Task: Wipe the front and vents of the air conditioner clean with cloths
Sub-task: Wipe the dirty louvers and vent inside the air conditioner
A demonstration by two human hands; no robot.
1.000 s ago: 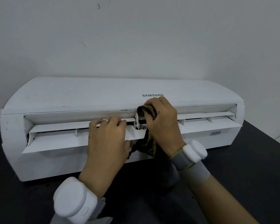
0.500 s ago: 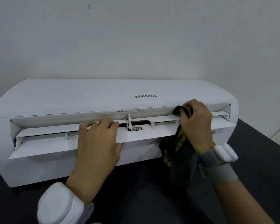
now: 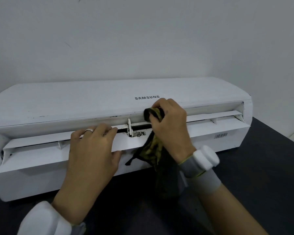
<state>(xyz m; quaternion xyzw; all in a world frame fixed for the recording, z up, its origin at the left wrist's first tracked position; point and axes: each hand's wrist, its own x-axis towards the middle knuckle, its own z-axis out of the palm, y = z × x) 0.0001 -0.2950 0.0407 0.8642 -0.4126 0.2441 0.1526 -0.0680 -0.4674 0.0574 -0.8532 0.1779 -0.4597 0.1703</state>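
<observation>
**Cloth pressed along the vent slot of the air conditioner**

A white air conditioner [image 3: 75, 102] lies on a dark surface [image 3: 270, 167] against a pale wall [image 3: 143, 39]. Its top panel faces up, with a brand name printed near the middle, and dark specks show along the front edge of that panel. Below the edge, the long vent flap [image 3: 32, 155] is swung open and runs nearly the whole width of the unit.

The left hand [image 3: 93, 150] lies palm down over the flap, left of centre. Its grip is spread: the fingers are flat and reach up to the flap's upper edge, while the thumb hooks under the lower edge. A ring [image 3: 89, 130] sits on one finger, and a white device [image 3: 44, 219] is strapped at the wrist.

Just right of that hand, a small white hinge bracket [image 3: 129, 126] stands at the middle of the slot, with a dark gap beside it.

The right hand [image 3: 171, 126] is next, its grip pinched on a dark, green-patterned cloth [image 3: 154, 148]. The bunched top of the cloth is pressed against the strip just under the front edge of the panel, right of the bracket; the rest hangs down over the flap and reaches the surface. A grey band and a white device [image 3: 205, 158] wrap the right wrist.

Further right, a barcode sticker [image 3: 220, 135] sits on the unit's lower front.
</observation>
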